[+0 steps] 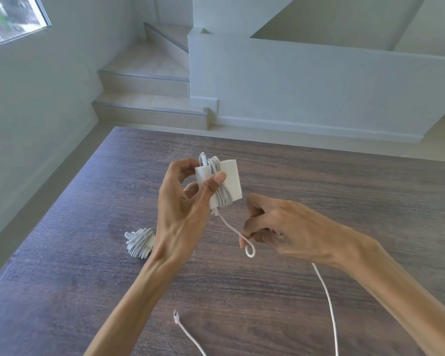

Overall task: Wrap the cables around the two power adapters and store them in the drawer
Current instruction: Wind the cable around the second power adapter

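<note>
Dark wood-grain surface point(319, 188) fills the lower view, with pale tiled stairs point(144, 98) at twelve o'clock behind it and a window point(13, 16) up at ten o'clock. Left hand point(183, 201) is raised over the middle of the surface, its grip closed on a white power adapter point(229, 176): thumb pressed across the coils of cable already wound round the block, fingers curled behind it. From the adapter's lower edge the white cable point(231, 228) runs down to four o'clock into the right hand point(280, 227), whose fingers are curled and pinch it, a small loop hanging just under the fingertips. Beyond that hand the cable trails off toward six o'clock, and its plug end point(175, 314) lies on the surface near the bottom edge. At eight o'clock of the left wrist sits the second adapter point(140, 244), fully wrapped, resting on the surface and partly hidden by the forearm.
</note>
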